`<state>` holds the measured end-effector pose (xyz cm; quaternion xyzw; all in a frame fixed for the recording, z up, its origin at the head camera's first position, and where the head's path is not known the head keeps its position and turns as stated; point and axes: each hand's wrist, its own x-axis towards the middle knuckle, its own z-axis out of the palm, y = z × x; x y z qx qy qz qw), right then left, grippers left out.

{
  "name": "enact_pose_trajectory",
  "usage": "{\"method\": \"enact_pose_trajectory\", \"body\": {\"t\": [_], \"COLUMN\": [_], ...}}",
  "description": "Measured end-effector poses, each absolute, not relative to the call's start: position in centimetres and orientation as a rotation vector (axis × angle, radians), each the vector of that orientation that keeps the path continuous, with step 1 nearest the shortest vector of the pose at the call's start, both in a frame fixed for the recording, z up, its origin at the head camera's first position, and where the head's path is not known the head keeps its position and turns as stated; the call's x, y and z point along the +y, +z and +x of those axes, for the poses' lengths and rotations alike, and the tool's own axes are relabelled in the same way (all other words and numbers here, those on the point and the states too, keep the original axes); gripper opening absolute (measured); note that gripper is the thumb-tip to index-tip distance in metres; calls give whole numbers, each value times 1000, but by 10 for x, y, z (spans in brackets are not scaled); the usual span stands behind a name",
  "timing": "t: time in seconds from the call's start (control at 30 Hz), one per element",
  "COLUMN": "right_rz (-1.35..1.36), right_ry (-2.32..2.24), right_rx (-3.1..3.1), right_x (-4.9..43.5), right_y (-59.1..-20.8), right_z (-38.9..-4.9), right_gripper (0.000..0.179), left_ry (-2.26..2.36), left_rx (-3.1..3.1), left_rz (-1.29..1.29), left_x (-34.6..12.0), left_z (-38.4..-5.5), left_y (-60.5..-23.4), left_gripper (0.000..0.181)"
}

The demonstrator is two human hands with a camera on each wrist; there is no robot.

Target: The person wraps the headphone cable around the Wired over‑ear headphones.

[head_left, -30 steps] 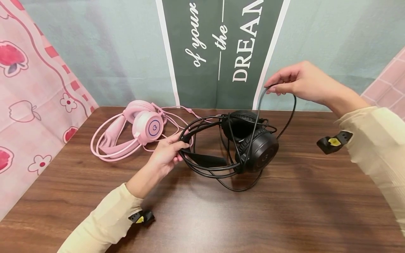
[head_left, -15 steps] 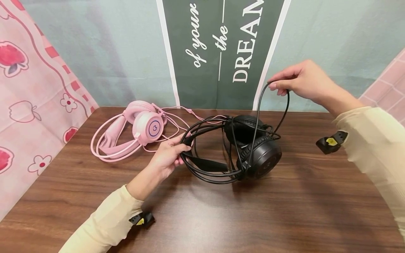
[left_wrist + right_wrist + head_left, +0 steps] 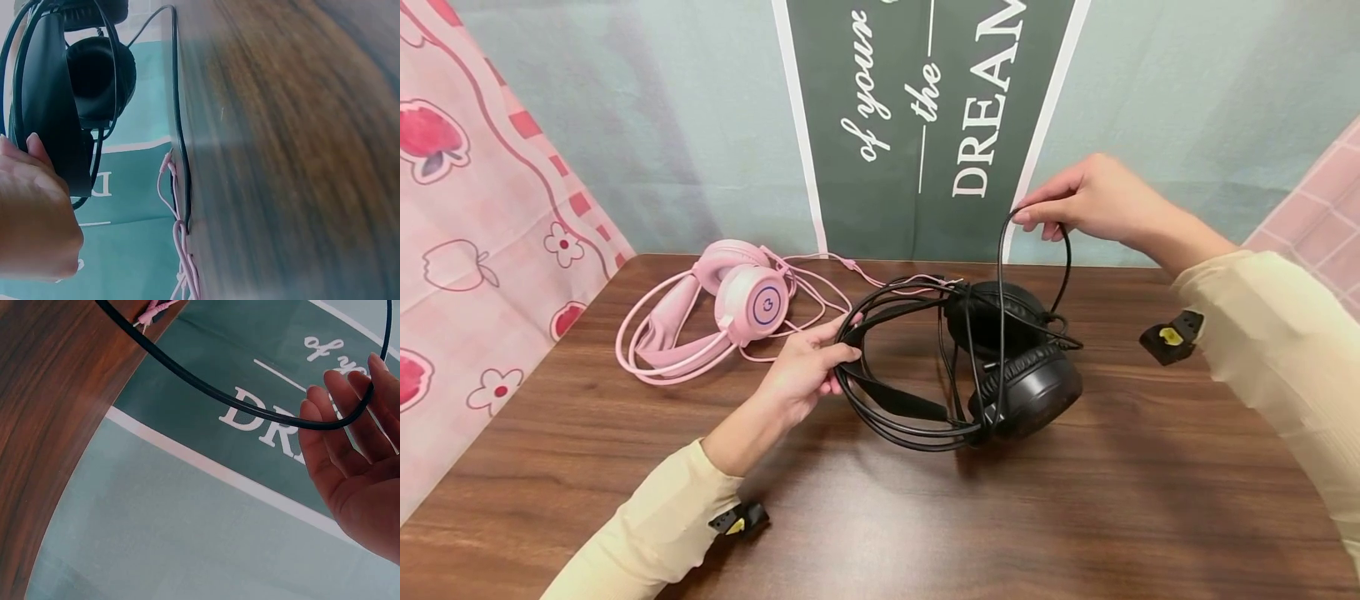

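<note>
Black over-ear headphones (image 3: 1048,392) hang tilted over the table, ear cups to the right. My left hand (image 3: 801,367) grips their headband at its left end, thumb over the black inner strap (image 3: 902,400). In the left wrist view this hand (image 3: 37,212) holds the band, with an ear cup (image 3: 100,78) beyond. Up at the right, my right hand (image 3: 1090,204) pinches the black cable (image 3: 1002,267), raised in a loop above the ear cups. The right wrist view shows the cable (image 3: 219,394) running across the curled fingers (image 3: 322,403). More cable winds around the headband and cups.
Pink headphones (image 3: 752,304) lie on the wooden table (image 3: 925,533) at the left, their thin pink cable (image 3: 820,257) trailing behind the black pair. A fabric backdrop with white lettering (image 3: 988,108) hangs at the table's back edge. A pink patterned cloth (image 3: 475,250) hangs at the left.
The black headphones have shifted slightly right and down in my left hand's grip. My right hand rose a little with the cable, then moved left and down.
</note>
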<state>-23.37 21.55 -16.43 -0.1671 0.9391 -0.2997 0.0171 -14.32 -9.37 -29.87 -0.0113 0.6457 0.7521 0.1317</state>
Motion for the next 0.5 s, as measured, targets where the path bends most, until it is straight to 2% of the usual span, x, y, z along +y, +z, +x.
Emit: {"method": "enact_pose_trajectory", "body": {"t": [0.5], "right_rz": [-698], "right_ry": [-700], "right_rx": [2908], "right_x": [197], "right_y": [-173], "right_z": [-237], "right_gripper": [20], "left_ry": [2133], "left_rx": [1895], "left_rz": [63], "left_x": [-84], "left_z": [-140], "left_y": [-295], "left_gripper": [55]}}
